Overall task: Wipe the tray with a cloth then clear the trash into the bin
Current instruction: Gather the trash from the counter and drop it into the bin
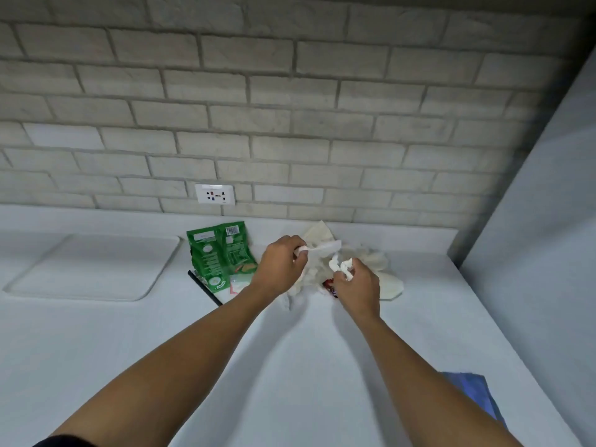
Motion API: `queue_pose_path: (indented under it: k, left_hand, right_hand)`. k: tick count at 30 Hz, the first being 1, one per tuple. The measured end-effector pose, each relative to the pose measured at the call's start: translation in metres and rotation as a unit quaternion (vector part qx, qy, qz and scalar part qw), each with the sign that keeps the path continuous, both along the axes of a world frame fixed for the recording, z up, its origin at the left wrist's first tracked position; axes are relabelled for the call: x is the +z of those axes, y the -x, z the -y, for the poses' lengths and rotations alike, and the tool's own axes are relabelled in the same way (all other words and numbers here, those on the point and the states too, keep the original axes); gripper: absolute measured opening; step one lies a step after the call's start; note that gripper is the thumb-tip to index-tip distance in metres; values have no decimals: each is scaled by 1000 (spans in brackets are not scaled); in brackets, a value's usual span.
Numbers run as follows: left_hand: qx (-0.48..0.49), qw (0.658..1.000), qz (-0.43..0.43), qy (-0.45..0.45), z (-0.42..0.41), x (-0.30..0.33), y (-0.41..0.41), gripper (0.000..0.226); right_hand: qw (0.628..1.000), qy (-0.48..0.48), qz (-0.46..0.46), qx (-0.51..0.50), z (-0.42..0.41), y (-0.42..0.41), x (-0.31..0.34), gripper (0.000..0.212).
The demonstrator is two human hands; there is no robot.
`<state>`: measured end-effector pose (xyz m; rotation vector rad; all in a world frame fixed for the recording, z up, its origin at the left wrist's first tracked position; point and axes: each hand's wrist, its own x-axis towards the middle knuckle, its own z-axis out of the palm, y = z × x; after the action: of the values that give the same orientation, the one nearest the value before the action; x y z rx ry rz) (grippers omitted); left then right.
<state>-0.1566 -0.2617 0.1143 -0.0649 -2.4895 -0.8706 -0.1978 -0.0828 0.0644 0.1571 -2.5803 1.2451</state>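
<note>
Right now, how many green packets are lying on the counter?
1. The green packet lies flattened near the wall, below the socket, between the tray and the left hand. The heap of white paper could hide more.

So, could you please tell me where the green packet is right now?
The green packet lies flat on the white counter, below the wall socket, between the tray and the left hand.
</note>
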Motion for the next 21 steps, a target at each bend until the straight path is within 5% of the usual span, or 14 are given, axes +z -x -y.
queue_pose_path:
  k: [6, 21]
  left_hand:
    - [-133, 991, 18, 3, -32, -15, -58, 11]
    - [-406, 910, 81, -12, -213, -88, -174, 24]
  right_hand:
    - [997, 3, 7, -73, -9, -71, -1, 30]
    - [957, 17, 74, -281, -169, -264, -46, 19]
